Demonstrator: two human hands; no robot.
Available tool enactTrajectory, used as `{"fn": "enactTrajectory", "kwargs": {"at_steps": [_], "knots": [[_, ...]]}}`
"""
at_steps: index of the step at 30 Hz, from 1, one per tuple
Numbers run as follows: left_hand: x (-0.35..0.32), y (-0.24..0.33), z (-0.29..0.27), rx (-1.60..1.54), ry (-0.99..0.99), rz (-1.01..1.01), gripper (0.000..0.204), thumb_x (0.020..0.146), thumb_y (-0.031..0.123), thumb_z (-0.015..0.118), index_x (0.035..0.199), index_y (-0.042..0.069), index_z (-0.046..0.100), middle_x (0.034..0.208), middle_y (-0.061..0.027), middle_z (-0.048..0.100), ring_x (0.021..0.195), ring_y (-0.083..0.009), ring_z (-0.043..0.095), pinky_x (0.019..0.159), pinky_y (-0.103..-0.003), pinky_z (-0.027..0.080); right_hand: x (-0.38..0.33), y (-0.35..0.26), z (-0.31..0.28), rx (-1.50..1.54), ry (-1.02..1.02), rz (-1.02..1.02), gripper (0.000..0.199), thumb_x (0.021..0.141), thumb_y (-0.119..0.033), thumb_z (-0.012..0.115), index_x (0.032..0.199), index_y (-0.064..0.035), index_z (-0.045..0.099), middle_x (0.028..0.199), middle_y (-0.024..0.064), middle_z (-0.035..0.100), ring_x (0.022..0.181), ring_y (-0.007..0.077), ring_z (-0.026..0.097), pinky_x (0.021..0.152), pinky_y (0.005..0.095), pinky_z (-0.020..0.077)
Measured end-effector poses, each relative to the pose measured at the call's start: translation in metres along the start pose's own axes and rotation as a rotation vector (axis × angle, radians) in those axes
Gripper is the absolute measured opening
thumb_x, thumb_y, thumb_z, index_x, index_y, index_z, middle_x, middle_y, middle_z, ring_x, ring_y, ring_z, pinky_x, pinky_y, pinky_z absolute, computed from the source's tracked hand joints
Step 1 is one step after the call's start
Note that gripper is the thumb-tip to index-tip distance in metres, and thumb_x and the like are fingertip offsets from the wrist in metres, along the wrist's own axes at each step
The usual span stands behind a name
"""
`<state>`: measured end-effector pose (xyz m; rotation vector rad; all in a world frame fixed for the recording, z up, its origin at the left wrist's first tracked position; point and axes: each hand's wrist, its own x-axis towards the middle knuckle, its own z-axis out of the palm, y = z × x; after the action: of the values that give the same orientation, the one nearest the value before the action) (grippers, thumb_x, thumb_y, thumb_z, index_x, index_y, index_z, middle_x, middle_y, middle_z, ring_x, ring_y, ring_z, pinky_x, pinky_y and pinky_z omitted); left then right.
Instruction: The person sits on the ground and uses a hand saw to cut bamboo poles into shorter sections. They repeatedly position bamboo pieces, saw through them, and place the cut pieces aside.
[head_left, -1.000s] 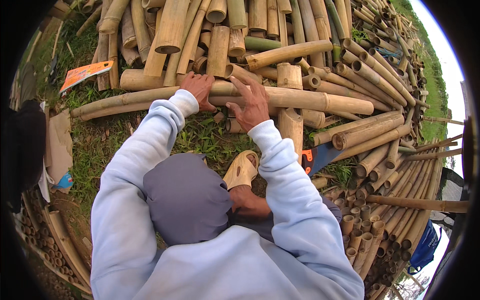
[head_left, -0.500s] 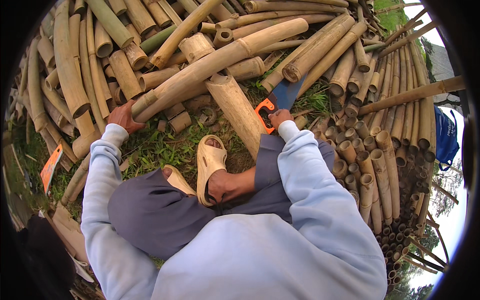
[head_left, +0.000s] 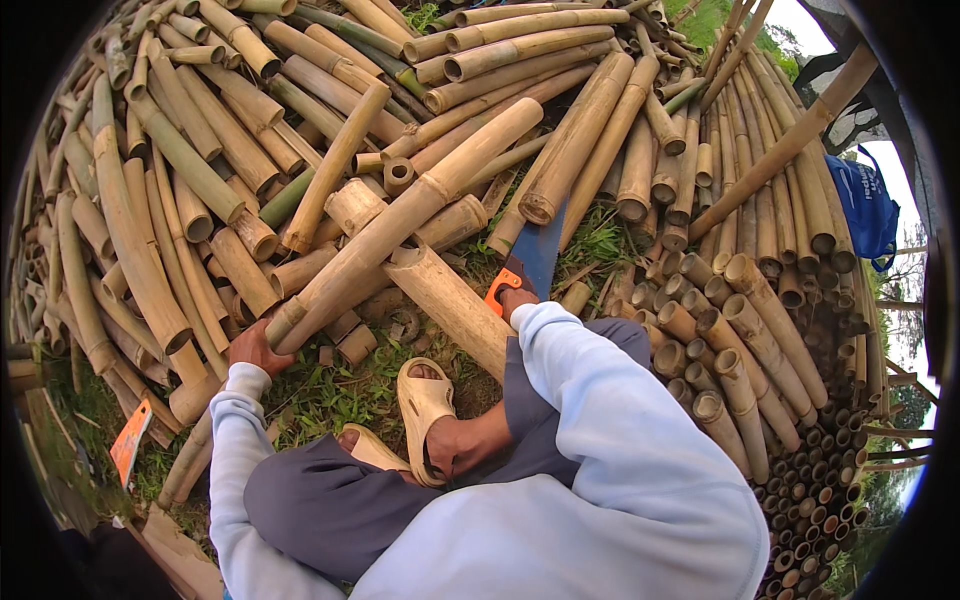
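Note:
My left hand (head_left: 258, 350) is wrapped round the near end of a tan bamboo pole (head_left: 430, 195). The pole slants up to the right and lies across other thick bamboo pieces. Below it, a stout bamboo length (head_left: 465, 310) runs toward my right leg. In my right hand (head_left: 517, 300) is a handsaw (head_left: 541, 250) with an orange handle and a blue blade. The blade points away from me, apart from the held pole, and its far tip is by the end of another pole. My fingers partly hide the handle.
Bamboo poles (head_left: 235, 165) are heaped at the far left, with more stacked poles (head_left: 745, 190) at the right. Short offcuts (head_left: 357, 343) lie on the grass by my sandals (head_left: 425, 410). An orange flat object (head_left: 130, 440) is at left, a blue bag (head_left: 865, 205) far right.
The whole view has shifted and turned, so the scene sits lower and more of the far heap shows. Both hands keep their holds on the pole and the saw.

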<state>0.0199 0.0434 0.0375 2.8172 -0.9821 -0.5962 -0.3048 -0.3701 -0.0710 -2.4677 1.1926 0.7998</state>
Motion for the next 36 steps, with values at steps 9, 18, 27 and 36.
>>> {"fn": "enactTrajectory", "kwargs": {"at_steps": [9,18,27,36], "knots": [[-0.002,0.000,-0.004,0.016,0.006,0.013,0.081,0.062,0.041,0.085,0.131,0.005,0.064,0.112,-0.0223,0.074,0.105,-0.0386,0.071,0.093,-0.047,0.056,-0.073,-0.012,-0.096,-0.230,0.057,-0.064,0.052,0.079,-0.040,0.076,0.122,-0.0106,0.071,0.116,0.0154,0.075,0.108,0.0326,0.071,0.095,0.0454,0.0543],[0.006,-0.004,0.005,0.030,0.017,0.029,0.084,0.063,0.044,0.086,0.134,0.006,0.062,0.111,-0.0227,0.074,0.105,-0.0398,0.071,0.093,-0.048,0.057,-0.202,-0.007,-0.256,-0.561,0.403,-0.171,0.025,0.084,-0.020,0.066,0.105,-0.0096,0.075,0.091,0.0139,0.077,0.089,0.0336,0.075,0.077,0.0449,0.0576],[0.000,-0.002,-0.001,0.086,0.008,0.054,0.078,0.065,0.043,0.085,0.129,0.005,0.062,0.107,-0.0209,0.074,0.101,-0.0405,0.071,0.089,-0.049,0.057,-0.377,0.092,-0.279,0.549,0.796,-0.298,0.027,0.089,0.000,0.063,0.114,0.0032,0.070,0.080,0.0010,0.063,0.075,0.0086,0.059,0.070,0.0258,0.0477],[0.024,0.052,0.007,0.063,0.095,0.103,0.063,0.071,0.040,0.084,0.118,0.005,0.061,0.105,-0.0214,0.073,0.099,-0.0402,0.070,0.087,-0.048,0.057,-0.314,-0.010,-0.180,1.314,0.551,-0.576,0.013,0.096,-0.003,0.068,0.105,0.0032,0.062,0.074,0.0038,0.060,0.058,0.0096,0.055,0.056,0.0248,0.0465]]}}
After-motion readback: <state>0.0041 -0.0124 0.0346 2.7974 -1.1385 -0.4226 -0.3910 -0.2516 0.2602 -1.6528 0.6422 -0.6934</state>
